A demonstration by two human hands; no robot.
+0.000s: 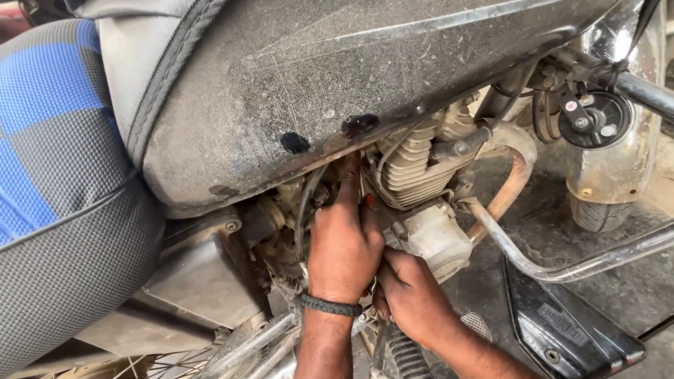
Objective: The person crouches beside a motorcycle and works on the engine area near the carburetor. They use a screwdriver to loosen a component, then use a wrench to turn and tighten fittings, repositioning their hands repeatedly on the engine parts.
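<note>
A motorcycle fills the view, with a dusty black fuel tank over the finned engine cylinder. My left hand, with a black band on the wrist, reaches up into the gap under the tank, fingers pushed in beside a black hose. A small red bit shows by its fingertips. My right hand sits just below and right of it, against the pale engine cover. Its fingers curl inwards behind the left hand, so what they hold is hidden.
The grey and blue seat is at the left, with a grey side box below it. A rusty exhaust pipe, a chrome guard bar and a horn lie to the right. A loose black side panel rests on the ground.
</note>
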